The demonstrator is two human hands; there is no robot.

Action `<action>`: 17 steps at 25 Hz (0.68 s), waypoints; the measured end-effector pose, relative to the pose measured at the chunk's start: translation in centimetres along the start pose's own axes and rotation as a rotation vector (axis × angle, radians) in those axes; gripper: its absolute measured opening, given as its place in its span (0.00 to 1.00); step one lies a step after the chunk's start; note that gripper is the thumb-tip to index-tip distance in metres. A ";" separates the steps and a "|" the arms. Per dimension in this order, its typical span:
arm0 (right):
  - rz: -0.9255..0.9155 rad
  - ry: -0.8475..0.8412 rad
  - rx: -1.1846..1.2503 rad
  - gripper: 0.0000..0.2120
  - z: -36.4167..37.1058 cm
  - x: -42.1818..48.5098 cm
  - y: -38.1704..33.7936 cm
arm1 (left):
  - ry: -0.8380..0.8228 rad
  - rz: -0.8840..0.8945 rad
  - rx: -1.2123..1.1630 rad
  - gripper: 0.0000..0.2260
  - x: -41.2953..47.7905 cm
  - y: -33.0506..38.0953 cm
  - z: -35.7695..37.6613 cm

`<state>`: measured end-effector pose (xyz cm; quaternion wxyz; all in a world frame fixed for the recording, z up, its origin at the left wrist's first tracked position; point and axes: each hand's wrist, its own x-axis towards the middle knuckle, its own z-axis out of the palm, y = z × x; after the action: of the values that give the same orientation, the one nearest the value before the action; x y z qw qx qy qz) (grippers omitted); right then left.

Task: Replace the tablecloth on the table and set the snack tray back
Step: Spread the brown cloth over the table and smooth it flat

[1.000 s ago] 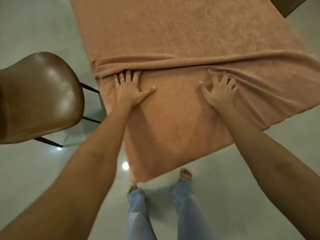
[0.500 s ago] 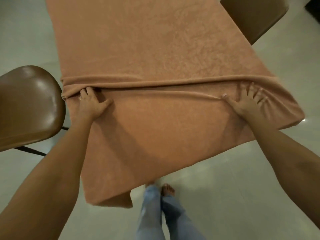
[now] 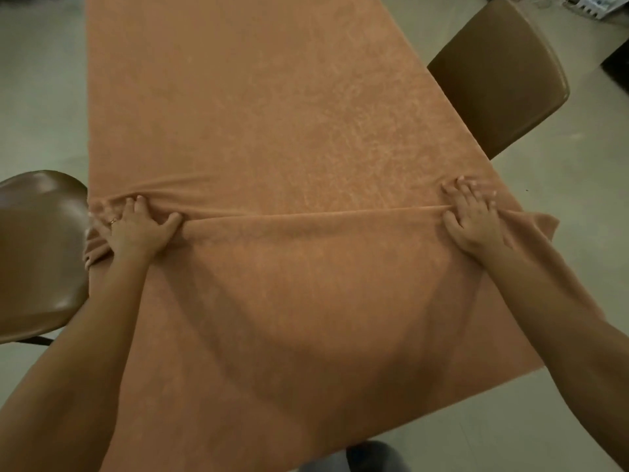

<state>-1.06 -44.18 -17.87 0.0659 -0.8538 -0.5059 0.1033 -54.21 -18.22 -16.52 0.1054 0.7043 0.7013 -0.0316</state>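
Across the desk, an orange tablecloth (image 3: 272,114) lies draped, one raised ridge (image 3: 306,214) running between a person's two hands. Left grip (image 3: 136,229) and right grip (image 3: 473,219) press flat, fingers spread, near the cloth's side edges. Soft, light and plush-looking, it likely bunches and slides easily; edges or corners seem the best hold. No snack tray shows.

Quick count: I'm seeing one cloth (image 3: 272,114), two chairs showing, left chair (image 3: 37,253) and right chair (image 3: 500,73), two hands pressing down, left hand (image 3: 136,229) and right hand (image 3: 473,219), plus one ring (image 3: 113,220).
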 end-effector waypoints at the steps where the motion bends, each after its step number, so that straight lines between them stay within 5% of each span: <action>1: -0.016 0.010 0.009 0.33 -0.3 1.7 0.0 | -0.024 0.018 -0.005 0.43 1.6 0.1 -0.2; 6: -0.004 -0.064 -0.089 0.31 -1.0 9.1 -1.4 | 0.003 -0.065 -0.167 0.49 3.2 2.4 1.0; 13: -0.057 -0.032 -0.054 0.34 -0.9 17.2 -3.2 | 0.006 -0.084 -0.077 0.48 7.6 5.6 0.7; 17: -0.079 -0.074 -0.056 0.33 0.2 21.3 -4.9 | -0.025 -0.035 -0.059 0.39 8.9 6.0 0.7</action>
<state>4.64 -23.16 -19.31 0.0274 -0.8303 -0.5440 0.1177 -48.06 -9.59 -18.28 0.1342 0.6881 0.7128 -0.0215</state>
